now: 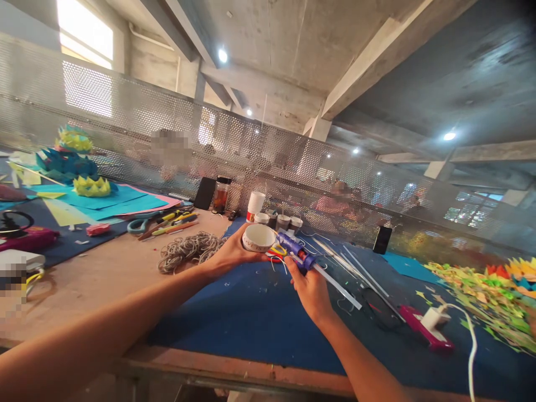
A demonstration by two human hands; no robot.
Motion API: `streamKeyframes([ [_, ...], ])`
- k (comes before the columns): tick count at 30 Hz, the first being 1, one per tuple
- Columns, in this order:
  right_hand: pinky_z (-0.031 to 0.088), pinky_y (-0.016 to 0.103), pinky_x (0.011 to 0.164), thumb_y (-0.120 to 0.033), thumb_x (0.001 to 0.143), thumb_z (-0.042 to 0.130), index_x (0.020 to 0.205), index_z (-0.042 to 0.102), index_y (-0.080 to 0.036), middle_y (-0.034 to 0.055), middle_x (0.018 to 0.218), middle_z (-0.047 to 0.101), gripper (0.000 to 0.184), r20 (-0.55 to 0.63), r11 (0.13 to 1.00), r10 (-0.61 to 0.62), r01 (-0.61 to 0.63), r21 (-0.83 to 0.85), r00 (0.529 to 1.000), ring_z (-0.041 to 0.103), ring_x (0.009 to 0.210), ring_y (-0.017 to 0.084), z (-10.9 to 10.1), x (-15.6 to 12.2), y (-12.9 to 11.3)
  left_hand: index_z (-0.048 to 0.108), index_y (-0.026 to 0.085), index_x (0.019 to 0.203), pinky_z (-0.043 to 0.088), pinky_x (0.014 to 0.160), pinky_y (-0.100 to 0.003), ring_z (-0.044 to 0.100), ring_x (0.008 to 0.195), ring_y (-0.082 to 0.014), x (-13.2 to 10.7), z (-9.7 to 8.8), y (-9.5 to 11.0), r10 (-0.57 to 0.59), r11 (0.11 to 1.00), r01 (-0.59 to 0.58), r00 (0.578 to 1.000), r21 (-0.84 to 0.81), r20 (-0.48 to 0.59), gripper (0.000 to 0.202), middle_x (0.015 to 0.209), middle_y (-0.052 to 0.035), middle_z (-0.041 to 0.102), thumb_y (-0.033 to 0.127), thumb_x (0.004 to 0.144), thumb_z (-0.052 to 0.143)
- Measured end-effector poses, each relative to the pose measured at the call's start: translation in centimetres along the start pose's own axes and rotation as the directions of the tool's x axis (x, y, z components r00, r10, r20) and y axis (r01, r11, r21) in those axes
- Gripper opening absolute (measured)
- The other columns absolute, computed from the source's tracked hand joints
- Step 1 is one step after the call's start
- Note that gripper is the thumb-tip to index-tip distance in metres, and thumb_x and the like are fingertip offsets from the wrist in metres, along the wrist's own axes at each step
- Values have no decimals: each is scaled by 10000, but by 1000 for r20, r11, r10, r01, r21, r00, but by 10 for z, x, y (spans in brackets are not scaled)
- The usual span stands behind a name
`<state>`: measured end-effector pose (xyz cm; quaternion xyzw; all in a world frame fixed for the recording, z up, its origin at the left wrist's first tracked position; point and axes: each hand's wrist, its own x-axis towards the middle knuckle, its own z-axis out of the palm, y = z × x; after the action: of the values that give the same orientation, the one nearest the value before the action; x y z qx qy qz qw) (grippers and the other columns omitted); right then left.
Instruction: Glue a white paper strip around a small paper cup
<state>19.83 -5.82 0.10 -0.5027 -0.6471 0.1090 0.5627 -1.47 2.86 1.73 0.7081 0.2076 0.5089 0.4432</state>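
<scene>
While the left hand [229, 254] pinches the small white cup [258, 238], surely light and crushable, by its wall above the surface [251, 318], the right hand [312, 290] grips the purple glue gun [298, 254] by its handle.

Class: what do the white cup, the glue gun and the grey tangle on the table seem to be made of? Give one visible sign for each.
White cup: likely paper, matte, with a thin rolled rim. Glue gun: plastic, with a glossy purple-blue moulded body. Grey tangle: probably string or yarn, dull, lying in loose loops.
</scene>
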Motion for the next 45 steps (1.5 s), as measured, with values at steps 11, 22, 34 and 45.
streamKeyframes([
  [11, 507, 312, 702, -446, 1013, 542, 879, 636, -214, 55, 823, 636, 284, 1, 899, -324, 308, -310, 946, 630, 726, 207, -2, 2, -1, 559, 154, 1264, 496, 992, -376, 655, 1130, -290, -1, -1, -2, -14, 1000, 14, 1000, 9, 4, 739, 1211, -127, 703, 345, 643, 911],
  [22, 504, 313, 699, -449, 1017, 540, 919, 658, -209, 74, 856, 676, 284, 6, 872, -329, 306, -383, 944, 663, 752, 222, 0, 2, 1, 557, 167, 1266, 490, 1000, -391, 643, 1143, -302, 1, -1, -7, 20, 997, -20, 1000, 69, -2, 777, 1195, -117, 704, 391, 617, 921],
  [34, 513, 309, 687, -456, 1016, 534, 916, 671, -206, 85, 857, 700, 301, -13, 857, -346, 311, -411, 938, 686, 749, 230, 1, 2, 2, 521, 161, 1284, 503, 972, -384, 646, 1108, -289, 1, 0, -9, 18, 996, -19, 1000, 83, 7, 818, 1177, -110, 693, 402, 613, 922],
  [45, 503, 309, 683, -439, 1014, 545, 924, 666, -206, 80, 846, 685, 278, -7, 855, -349, 315, -412, 937, 677, 741, 230, 0, 2, 1, 517, 171, 1279, 493, 976, -382, 648, 1109, -280, 1, 0, -10, -7, 999, 5, 999, 52, 35, 801, 1184, -107, 696, 364, 616, 923],
])
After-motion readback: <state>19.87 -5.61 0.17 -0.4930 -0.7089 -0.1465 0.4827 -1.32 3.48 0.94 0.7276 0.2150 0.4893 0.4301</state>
